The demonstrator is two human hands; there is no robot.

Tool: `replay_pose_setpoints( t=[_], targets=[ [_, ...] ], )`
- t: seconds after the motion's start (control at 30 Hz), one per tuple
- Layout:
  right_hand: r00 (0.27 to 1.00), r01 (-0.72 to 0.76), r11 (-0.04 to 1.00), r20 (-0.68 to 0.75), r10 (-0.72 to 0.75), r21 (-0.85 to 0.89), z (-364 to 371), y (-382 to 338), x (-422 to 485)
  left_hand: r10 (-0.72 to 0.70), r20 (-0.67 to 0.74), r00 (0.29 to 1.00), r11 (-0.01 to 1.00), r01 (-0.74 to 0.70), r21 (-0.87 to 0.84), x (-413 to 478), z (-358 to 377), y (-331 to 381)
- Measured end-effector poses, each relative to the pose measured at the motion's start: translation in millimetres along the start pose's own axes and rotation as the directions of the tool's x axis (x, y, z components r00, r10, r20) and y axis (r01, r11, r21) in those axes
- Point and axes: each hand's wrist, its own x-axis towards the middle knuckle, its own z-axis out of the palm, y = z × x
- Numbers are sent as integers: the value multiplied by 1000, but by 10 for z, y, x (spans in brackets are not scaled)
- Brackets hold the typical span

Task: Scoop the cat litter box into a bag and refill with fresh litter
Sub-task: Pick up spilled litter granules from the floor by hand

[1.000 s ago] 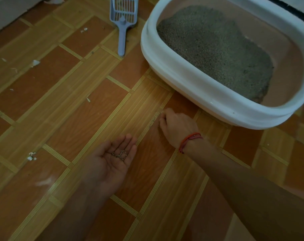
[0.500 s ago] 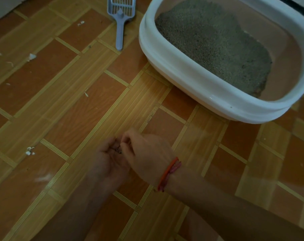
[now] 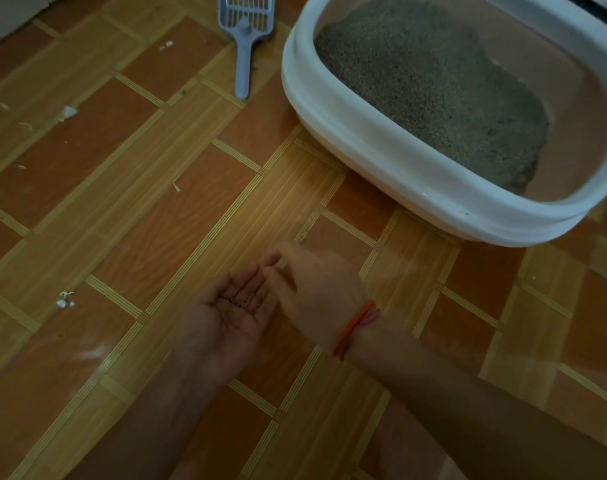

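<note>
A white litter box [image 3: 381,157] stands on the floor at the upper right, with grey litter [image 3: 430,74] heaped in its left part. A blue-grey slotted scoop [image 3: 245,39] lies on the floor left of the box. My left hand [image 3: 232,313] is cupped palm up in the lower middle, with a few loose litter grains [image 3: 245,299] on its palm. My right hand [image 3: 312,289], a red string at its wrist, hovers just right of the left palm with fingertips pinched together. It is blurred, and I cannot tell whether anything is between the fingers.
The floor [image 3: 139,202] is wood-pattern tile in orange and tan. Small white scraps [image 3: 65,302] lie scattered on its left part. A pale wall edge [image 3: 11,15] shows at the top left corner.
My right hand left the floor by the box and came over to my left palm. It now hovers at the palm's right edge. The view has shifted slightly.
</note>
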Motion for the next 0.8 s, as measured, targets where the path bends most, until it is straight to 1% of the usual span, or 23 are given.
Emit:
replay_pose_setpoints(
  t=[0.03,0.07,0.17,0.23,0.47,0.63,0.8],
  targets=[
    [999,-32,999,-34,31,-29,-27,86,38,0,15,1000,998,1,-59,8,12,-9],
    [996,-71,996,-54,68,-61,-50,174,79,-8,32,999,997,10,-81,-26,48,-6],
    [985,-170,976,-43,166,-137,-75,428,190,-12,24,1000,993,15,-116,-55,77,9],
    [982,-190,970,-37,186,-152,-76,531,239,-30,14,999,992,31,-121,-51,76,26],
    [992,-123,983,-28,121,-138,-22,617,333,-27,13,1000,994,28,-103,-64,113,29],
    [995,-104,984,-24,101,-143,-1,640,369,-15,8,1000,994,15,-105,-31,78,38],
    [995,-92,969,13,97,-228,5,622,372,-21,7,1000,994,21,-108,-29,75,32]
  ],
)
